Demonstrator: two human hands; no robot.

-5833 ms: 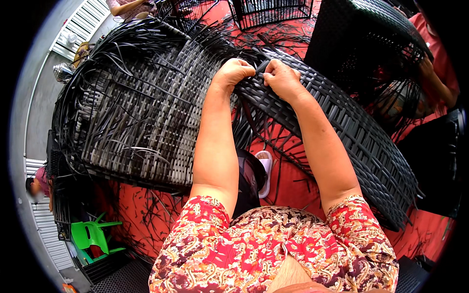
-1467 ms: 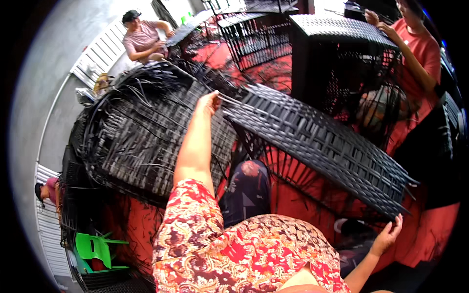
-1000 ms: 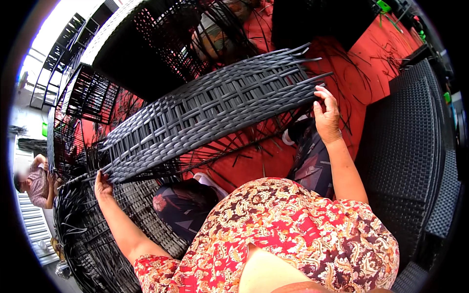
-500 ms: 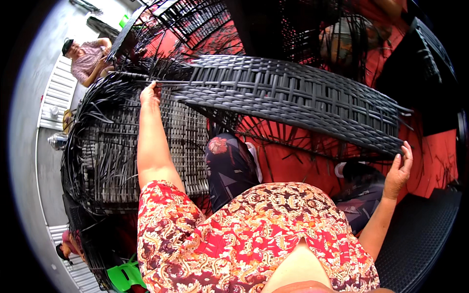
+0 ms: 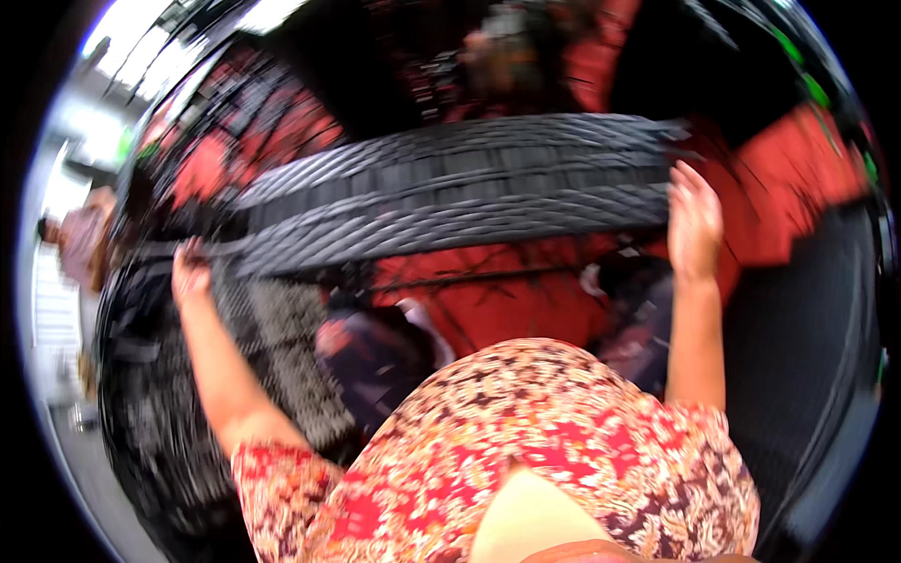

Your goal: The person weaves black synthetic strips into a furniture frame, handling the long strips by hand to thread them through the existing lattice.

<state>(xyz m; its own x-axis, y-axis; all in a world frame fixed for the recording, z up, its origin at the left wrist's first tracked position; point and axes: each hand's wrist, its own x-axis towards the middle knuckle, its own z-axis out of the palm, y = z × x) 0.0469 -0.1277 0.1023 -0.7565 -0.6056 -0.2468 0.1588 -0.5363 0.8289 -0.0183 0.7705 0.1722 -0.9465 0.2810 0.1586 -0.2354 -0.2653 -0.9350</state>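
Observation:
A long dark grey woven panel [image 5: 450, 192], with dense bands along both edges and a looser middle, lies across in front of me. At its left end, my left hand [image 5: 192, 269] is closed on thin strands that run out of the weave. My right hand [image 5: 696, 223] is at the opposite end, its fingers stretched out and lying against or just beside the panel's short edge; blur hides whether they touch. Loose strand ends stick out by the right fingertips.
Black and grey woven work [image 5: 286, 347] stands by my left arm. Under the panel is a red floor [image 5: 488, 300] with scattered dark strips. A black textured surface [image 5: 788, 347] lies on my right. Another person [image 5: 86, 235] is at the far left.
The whole view has turned and blurred. The panel now lies more level. My right hand has moved from its lower right corner up along the end, with fingers straightened; my left still grips the strands.

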